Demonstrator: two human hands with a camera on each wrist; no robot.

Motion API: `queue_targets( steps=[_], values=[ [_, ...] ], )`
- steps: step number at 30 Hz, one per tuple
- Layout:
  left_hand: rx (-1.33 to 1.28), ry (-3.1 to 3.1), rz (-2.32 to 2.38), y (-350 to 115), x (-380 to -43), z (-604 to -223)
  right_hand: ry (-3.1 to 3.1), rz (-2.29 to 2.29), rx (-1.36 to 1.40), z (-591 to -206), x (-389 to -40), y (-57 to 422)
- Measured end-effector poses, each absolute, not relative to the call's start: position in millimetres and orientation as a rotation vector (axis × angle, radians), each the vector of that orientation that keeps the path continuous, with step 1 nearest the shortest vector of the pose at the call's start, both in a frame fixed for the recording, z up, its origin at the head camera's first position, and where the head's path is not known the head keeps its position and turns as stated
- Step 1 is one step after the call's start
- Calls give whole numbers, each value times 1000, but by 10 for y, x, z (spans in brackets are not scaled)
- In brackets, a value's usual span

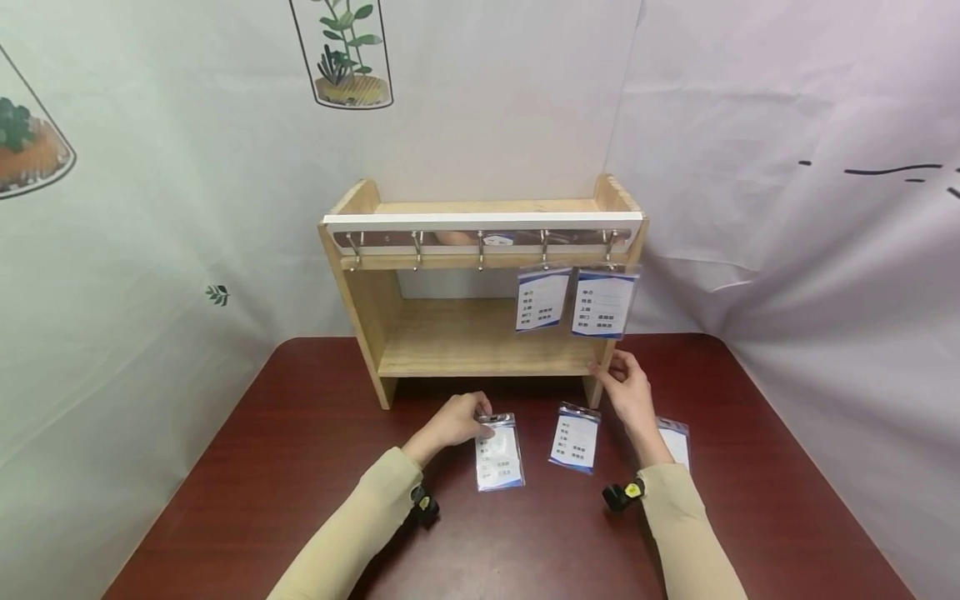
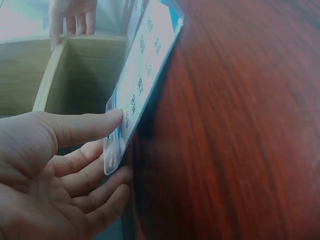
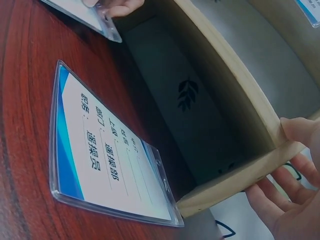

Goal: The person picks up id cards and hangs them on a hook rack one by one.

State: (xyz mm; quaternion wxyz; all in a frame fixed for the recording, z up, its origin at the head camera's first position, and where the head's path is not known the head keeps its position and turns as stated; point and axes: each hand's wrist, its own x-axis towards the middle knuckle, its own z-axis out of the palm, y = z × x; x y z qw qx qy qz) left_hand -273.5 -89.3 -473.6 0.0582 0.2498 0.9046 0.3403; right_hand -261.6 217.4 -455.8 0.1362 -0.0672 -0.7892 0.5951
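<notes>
My left hand (image 1: 457, 421) pinches the top end of a clear-sleeved name badge (image 1: 498, 462), thumb on its printed face and fingers behind. In the left wrist view the badge (image 2: 147, 60) stretches away over the tabletop. My right hand (image 1: 632, 396) grips the lower right side panel (image 3: 240, 175) of a wooden shelf (image 1: 465, 358), thumb inside and fingers outside. Between the hands lies a second badge (image 1: 574, 440). Two more badges hang from the shelf's right hooks, one on the left (image 1: 542, 300) and one on the right (image 1: 604, 305).
A metal hook rail (image 1: 386, 240) with several hooks runs along the shelf's upper front. Another badge (image 1: 675, 442) lies partly hidden behind the right forearm. The dark red table (image 1: 247, 492) meets pale printed cloth walls (image 1: 187, 167) at its back and sides.
</notes>
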Motion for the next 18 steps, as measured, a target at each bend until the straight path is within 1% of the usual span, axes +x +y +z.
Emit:
queue_targets(
  steps=[18],
  values=[
    [839,2731,1119,-897,-2669,-4492,-2300,1727,-207,-4539,-2606,2178]
  ],
)
